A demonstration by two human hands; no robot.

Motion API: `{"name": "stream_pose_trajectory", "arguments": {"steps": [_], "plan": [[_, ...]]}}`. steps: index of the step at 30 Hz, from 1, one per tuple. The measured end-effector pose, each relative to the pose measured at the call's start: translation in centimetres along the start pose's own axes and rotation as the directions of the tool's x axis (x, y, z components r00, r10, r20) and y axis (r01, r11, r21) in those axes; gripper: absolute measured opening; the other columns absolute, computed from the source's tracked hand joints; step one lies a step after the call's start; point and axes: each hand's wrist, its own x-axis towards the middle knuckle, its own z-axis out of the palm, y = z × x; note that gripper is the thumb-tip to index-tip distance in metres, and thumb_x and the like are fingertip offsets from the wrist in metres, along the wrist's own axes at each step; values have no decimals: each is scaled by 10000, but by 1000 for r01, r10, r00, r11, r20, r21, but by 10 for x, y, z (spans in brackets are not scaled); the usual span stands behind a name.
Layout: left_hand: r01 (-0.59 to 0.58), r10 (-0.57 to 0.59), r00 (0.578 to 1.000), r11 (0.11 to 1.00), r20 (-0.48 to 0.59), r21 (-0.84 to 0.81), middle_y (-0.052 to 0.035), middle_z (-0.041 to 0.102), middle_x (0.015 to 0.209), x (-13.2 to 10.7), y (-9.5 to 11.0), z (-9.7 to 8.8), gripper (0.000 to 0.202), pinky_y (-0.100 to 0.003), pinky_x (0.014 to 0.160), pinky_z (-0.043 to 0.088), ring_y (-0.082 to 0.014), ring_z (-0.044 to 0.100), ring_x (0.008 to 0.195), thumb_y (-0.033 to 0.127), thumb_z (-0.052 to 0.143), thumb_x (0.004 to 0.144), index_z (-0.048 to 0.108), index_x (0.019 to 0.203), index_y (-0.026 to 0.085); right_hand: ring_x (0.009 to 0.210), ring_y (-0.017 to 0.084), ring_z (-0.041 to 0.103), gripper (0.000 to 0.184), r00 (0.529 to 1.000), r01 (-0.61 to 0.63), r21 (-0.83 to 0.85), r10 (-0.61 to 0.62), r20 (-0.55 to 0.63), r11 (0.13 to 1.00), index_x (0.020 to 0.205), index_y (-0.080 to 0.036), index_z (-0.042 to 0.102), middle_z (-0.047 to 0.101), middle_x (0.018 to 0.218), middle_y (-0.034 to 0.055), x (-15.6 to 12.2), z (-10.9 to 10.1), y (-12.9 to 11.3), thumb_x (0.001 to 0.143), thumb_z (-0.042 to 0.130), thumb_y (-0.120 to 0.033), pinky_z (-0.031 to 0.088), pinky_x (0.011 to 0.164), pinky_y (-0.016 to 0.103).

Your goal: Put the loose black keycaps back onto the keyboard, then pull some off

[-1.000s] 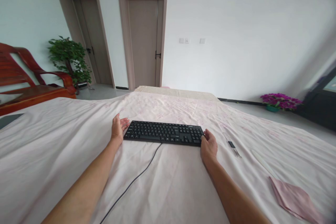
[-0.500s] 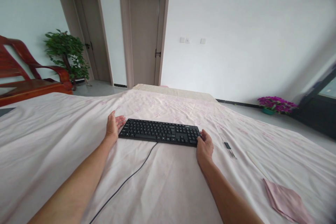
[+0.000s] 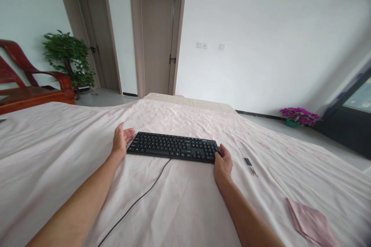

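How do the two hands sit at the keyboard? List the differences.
The left hand is open, fingers spread, palm turned toward the keyboard's left end; the right hand is curled, knuckles up, at the right end. The left hand sits slightly farther from the camera than the right hand. Both are bare and rest on the pink sheet.

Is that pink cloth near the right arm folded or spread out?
Folded. The pink cloth lies as a small flat piece with straight creased edges and an overlapping layer, on the sheet.

keyboard (image 3: 173, 147) on sheet (image 3: 185, 200) (cloth (image 3: 311, 224) rightward)
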Motion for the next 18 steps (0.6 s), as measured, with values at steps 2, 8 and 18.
{"name": "stream_pose_trajectory", "arguments": {"steps": [2,8,18], "plan": [[-2,2,1000,1000,-3,2,-60,647,873,0,0,0,548,-326,705,551,-181,672,809,545,439,855,425,1330,272,1136,257,572,605,1000,-3,4,3,-1,1000,1328,-132,515,605,1262,111,0,0,0,748,491,-302,400,1028,373],[-17,17,1000,1000,7,6,-65,648,866,1,-2,-1,552,-321,703,551,-184,675,814,544,432,859,418,1333,261,1144,262,567,612,1000,16,8,-16,9,1000,1330,-136,510,602,1264,110,0,-1,1,741,485,-297,407,1024,374],[-1,1,1000,1000,25,-2,-63,648,859,2,-2,-1,554,-330,731,548,-183,672,825,537,419,866,406,1346,263,1138,268,559,605,999,45,-66,-45,-4,997,1315,-155,533,612,1237,102,-1,-2,1,728,480,-292,383,1039,397]]}}
